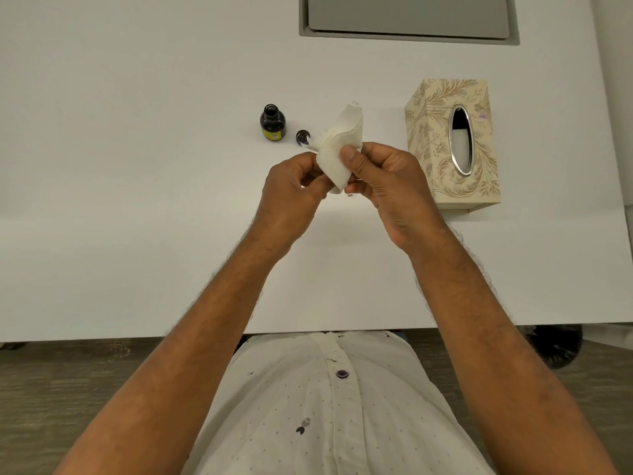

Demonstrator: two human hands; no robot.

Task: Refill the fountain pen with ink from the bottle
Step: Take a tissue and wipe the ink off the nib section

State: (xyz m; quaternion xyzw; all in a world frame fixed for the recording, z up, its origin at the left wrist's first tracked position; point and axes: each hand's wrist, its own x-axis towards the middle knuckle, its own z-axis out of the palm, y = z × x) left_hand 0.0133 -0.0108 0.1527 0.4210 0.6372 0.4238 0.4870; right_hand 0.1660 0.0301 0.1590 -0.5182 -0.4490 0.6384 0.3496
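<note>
Gripping tissue (340, 149) with both hands' fingers (349, 156) | pen hidden, axis unclear | ink bottle (272, 122) upright, uncapped

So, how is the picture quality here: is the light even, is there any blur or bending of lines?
Head view: soft, even light; the white table shows only faint shadows, with no harsh glare. The wide angle bends its near edge and leans the tissue box. The ink bottle and the tissue, pinched by the left hand and right hand, look reasonably sharp.
</note>
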